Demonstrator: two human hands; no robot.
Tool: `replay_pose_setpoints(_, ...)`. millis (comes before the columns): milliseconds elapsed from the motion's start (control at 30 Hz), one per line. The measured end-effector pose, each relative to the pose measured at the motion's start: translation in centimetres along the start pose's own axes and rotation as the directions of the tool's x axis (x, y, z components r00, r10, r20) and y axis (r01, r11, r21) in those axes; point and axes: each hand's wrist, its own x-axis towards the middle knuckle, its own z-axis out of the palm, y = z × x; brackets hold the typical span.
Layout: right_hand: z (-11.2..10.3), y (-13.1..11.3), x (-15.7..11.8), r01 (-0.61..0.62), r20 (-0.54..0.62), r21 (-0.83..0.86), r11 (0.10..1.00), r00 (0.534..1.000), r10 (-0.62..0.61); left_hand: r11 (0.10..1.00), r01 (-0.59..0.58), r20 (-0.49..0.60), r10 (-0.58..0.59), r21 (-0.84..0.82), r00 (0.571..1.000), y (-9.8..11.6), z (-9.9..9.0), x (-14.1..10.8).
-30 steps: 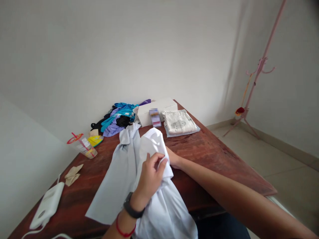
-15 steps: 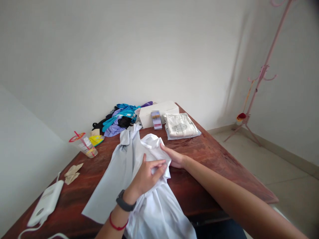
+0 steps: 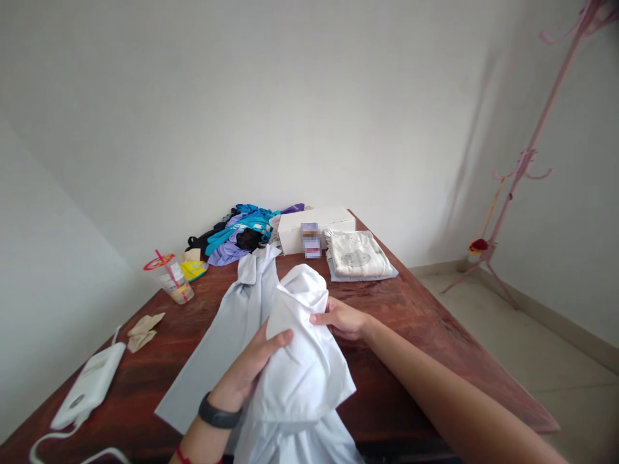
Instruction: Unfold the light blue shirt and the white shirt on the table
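A white garment (image 3: 304,367) is bunched up between my two hands, its lower part hanging over the table's near edge. My left hand (image 3: 264,354) grips its left side, thumb on top and the other fingers hidden behind the cloth. On the right side my right hand (image 3: 341,317) pinches the fabric with the thumb in front and fingers behind. Beneath and to the left, a pale grey-blue garment (image 3: 213,348) lies spread lengthwise on the dark wooden table (image 3: 416,335).
Behind are a crumpled clothes pile (image 3: 242,232), a white box (image 3: 333,220), a small package (image 3: 311,241) and folded clothes (image 3: 360,256). At left stand a plastic cup (image 3: 175,281), brown paper (image 3: 144,332) and a white device (image 3: 89,385) with a cable. A pink rack (image 3: 541,125) stands right.
My left hand has moved from over the cloth to its left side and taken hold. The white garment has been raised and turned, with a wide hemmed part now draping toward me. The view has shifted slightly.
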Motion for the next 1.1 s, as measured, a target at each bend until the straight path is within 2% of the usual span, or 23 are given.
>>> replay_pose_setpoints(100,-0.3,-0.3,-0.5,-0.043,0.031,-0.011,0.999,0.999,0.043,0.996,0.064,0.087,-0.058,-0.065,0.995,0.4,1.0,-0.7)
replay_pose_setpoints(200,-1.2,-0.6,-0.7,-0.085,0.088,-0.016,0.996,0.992,0.086,0.992,0.095,0.091,-0.087,-0.081,0.992,1.3,1.2,-1.9)
replay_pose_setpoints(300,-2.1,-0.7,-0.5,-0.105,0.2,-0.032,0.994,0.974,0.109,0.997,0.06,-0.038,-0.061,-0.045,0.997,3.6,0.3,-4.3)
replay_pose_setpoints(367,-2.4,-0.7,-0.3,-0.115,0.254,-0.066,0.991,0.959,0.129,0.998,-0.059,-0.235,0.064,0.029,0.97,6.4,-0.3,-6.2)
replay_pose_setpoints(400,-2.4,-0.7,-0.2,-0.12,0.264,-0.088,0.989,0.954,0.14,0.983,-0.155,-0.35,0.18,0.099,0.919,8.1,-0.6,-7.1)
replay_pose_setpoints(433,-2.4,-0.7,-0.2,-0.129,0.265,-0.113,0.985,0.952,0.155,0.947,-0.239,-0.444,0.312,0.214,0.84,10.1,-0.8,-7.7)
replay_pose_setpoints(467,-2.3,-0.7,-0.2,-0.138,0.261,-0.138,0.981,0.95,0.17,0.863,-0.333,-0.524,0.497,0.379,0.691,12.1,-1.1,-8.1)
replay_pose_setpoints(500,-2.2,-0.7,-0.2,-0.148,0.254,-0.163,0.975,0.949,0.187,0.728,-0.385,-0.535,0.682,0.568,0.5,14.2,-1.4,-8.1)
replay_pose_setpoints(533,-2.1,-0.7,-0.2,-0.158,0.248,-0.186,0.97,0.947,0.202,0.57,-0.366,-0.463,0.817,0.736,0.344,16.3,-1.9,-7.7)
replay_pose_setpoints(567,-2.1,-0.7,-0.2,-0.167,0.239,-0.205,0.964,0.947,0.215,0.415,-0.283,-0.368,0.907,0.865,0.206,18.4,-2.6,-7.0)
replay_pose_setpoints(600,-2.0,-0.7,-0.2,-0.173,0.229,-0.219,0.96,0.948,0.223,0.309,-0.187,-0.286,0.948,0.932,0.141,20.3,-3.4,-5.8)
replay_pose_setpoints(633,-2.0,-0.7,-0.1,-0.178,0.217,-0.229,0.957,0.949,0.229,0.225,-0.1,-0.214,0.971,0.969,0.107,22.0,-4.5,-4.3)
replay_pose_setpoints(700,-2.1,-0.5,0.0,-0.186,0.194,-0.233,0.954,0.953,0.233,0.17,-0.039,-0.158,0.965,0.985,0.208,24.6,-7.0,-0.2)
replay_pose_setpoints(767,-2.2,-0.3,0.2,-0.192,0.175,-0.226,0.955,0.957,0.233,0.244,0.05,-0.246,0.904,0.968,0.349,25.6,-9.4,4.7)
replay_pose_setpoints(833,-2.3,-0.1,0.3,-0.193,0.16,-0.215,0.957,0.96,0.229,0.291,0.172,-0.338,0.808,0.941,0.483,24.8,-11.1,9.6)
replay_pose_setpoints(900,-2.3,0.0,0.3,-0.196,0.145,-0.208,0.958,0.963,0.229,0.32,0.351,-0.475,0.62,0.88,0.625,22.3,-12.0,13.7)
replay_pose_setpoints(1000,-2.3,0.0,0.3,-0.204,0.125,-0.201,0.958,0.965,0.232,0.35,0.408,-0.535,0.47,0.843,0.702,16.4,-12.1,18.0)
replay_pose_setpoints(1100,-2.4,0.1,0.4,-0.208,0.122,-0.19,0.96,0.965,0.233,0.363,0.434,-0.543,0.295,0.825,0.786,10.1,-10.8,19.8)
